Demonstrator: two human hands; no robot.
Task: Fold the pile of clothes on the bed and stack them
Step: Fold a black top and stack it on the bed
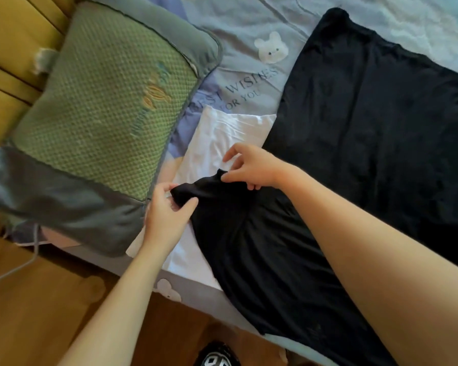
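Altogether three garments lie on the bed (pixel 249 30): a white folded piece (pixel 217 136) under both hands, a black garment (pixel 262 249) trailing from the hands toward the bed's near edge, and a second black garment (pixel 376 122) spread flat beyond the right hand. Left hand (pixel 167 210) grips the near black garment's bunched end; right hand (pixel 249 167) pinches its upper fold. One green pillow (pixel 103 101) crowds the left hand's outer side, overhanging the bed edge above the wooden floor (pixel 37 313).
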